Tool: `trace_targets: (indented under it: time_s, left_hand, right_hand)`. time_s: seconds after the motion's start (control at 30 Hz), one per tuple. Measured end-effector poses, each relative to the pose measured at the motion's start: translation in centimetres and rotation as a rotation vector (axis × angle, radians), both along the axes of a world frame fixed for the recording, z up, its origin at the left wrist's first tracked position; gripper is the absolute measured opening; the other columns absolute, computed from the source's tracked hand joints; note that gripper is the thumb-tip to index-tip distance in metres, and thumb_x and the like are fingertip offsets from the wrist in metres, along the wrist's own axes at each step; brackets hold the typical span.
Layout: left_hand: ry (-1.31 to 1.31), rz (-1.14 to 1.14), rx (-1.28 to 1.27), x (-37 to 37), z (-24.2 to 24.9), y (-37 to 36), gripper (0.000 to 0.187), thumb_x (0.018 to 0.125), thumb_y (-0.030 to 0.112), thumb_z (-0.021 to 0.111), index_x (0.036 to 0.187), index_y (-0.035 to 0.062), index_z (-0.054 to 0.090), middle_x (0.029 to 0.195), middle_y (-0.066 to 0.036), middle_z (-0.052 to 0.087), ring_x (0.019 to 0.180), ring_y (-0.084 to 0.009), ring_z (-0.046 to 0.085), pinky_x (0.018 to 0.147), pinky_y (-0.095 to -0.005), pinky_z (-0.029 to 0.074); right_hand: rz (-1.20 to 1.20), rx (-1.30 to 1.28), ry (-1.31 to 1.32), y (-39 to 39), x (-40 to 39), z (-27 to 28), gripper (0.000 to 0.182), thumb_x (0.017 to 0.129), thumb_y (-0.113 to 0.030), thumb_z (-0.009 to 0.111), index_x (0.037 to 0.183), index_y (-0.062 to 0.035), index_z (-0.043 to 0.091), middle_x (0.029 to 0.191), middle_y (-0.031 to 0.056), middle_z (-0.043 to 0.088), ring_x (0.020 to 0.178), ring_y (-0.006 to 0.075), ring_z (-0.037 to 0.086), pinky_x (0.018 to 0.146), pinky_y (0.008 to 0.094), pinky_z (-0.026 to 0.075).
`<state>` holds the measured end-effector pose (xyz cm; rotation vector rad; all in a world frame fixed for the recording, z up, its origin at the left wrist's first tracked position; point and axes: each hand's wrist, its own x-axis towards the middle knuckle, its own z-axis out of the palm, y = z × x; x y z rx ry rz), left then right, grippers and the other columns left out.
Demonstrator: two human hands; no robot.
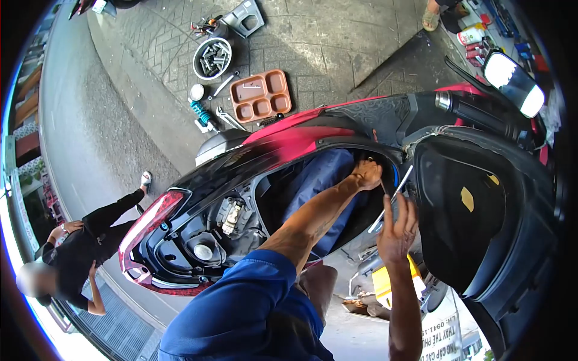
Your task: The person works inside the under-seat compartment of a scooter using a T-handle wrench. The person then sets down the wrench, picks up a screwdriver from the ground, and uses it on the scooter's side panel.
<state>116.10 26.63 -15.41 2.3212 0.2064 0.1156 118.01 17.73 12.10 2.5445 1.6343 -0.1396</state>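
My left hand reaches into the open under-seat compartment of a red and black scooter, its fingers closed near the front rim. My right hand is just outside that rim, fingers closed around the bright bar of a T-handle wrench. A thin shaft seems to run from the bar toward my left hand, where its end is hidden. A folded dark blue cloth or raincoat lies in the compartment, under my left forearm. The seat is tipped up on the right, its underside showing.
On the paving lie a brown compartment tray, a bowl of sockets, a blue-spring shock absorber and an adjustable wrench. A person in black stands at the left. A mirror juts out at the upper right.
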Motion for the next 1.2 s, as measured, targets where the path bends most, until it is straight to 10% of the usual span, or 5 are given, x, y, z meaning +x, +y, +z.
trace_targets:
  time_s: [0.17, 0.4, 0.5, 1.2]
  left_hand:
    - [0.211, -0.014, -0.161, 0.8, 0.7, 0.1, 0.014, 0.07, 0.016, 0.06, 0.067, 0.0026, 0.058, 0.066, -0.021, 0.058, 0.064, -0.0391, 0.06, 0.076, -0.0549, 0.045]
    - [0.139, -0.051, -0.08, -0.1, 1.7, 0.9, 0.018, 0.07, 0.019, 0.063, 0.072, 0.0014, 0.06, 0.069, -0.023, 0.06, 0.069, -0.0398, 0.062, 0.076, -0.0529, 0.046]
    - [0.102, -0.017, -0.071, 0.3, 1.6, 1.1, 0.016, 0.064, 0.021, 0.065, 0.068, 0.0052, 0.062, 0.062, -0.02, 0.061, 0.062, -0.0401, 0.063, 0.062, -0.05, 0.051]
    - [-0.124, 0.014, -0.017, -0.3, -0.1, 0.3, 0.023, 0.066, 0.018, 0.067, 0.065, -0.0005, 0.054, 0.061, -0.02, 0.057, 0.057, -0.0361, 0.059, 0.054, -0.049, 0.046]
  right_hand:
    - [0.408, -0.238, -0.168, 2.0, 3.0, -2.9, 0.06, 0.082, -0.014, 0.056, 0.139, -0.0015, 0.042, 0.115, 0.019, 0.059, 0.111, 0.0289, 0.055, 0.108, 0.0462, 0.028]
    - [0.319, -0.659, 0.243, 5.0, 4.4, -4.7, 0.025, 0.081, -0.015, 0.056, 0.09, 0.0039, 0.07, 0.071, 0.0123, 0.067, 0.072, 0.0241, 0.061, 0.087, 0.0357, 0.038]
    - [0.337, -0.264, 0.024, 3.3, 4.0, -6.0, 0.019, 0.076, -0.014, 0.058, 0.064, -0.0022, 0.068, 0.06, 0.0134, 0.064, 0.063, 0.0209, 0.058, 0.074, 0.034, 0.035]
    - [-0.324, 0.094, -0.134, 2.9, 0.0, -8.7, 0.028, 0.078, -0.013, 0.061, 0.052, -0.0064, 0.056, 0.052, 0.0116, 0.058, 0.049, 0.0252, 0.056, 0.061, 0.0387, 0.047]
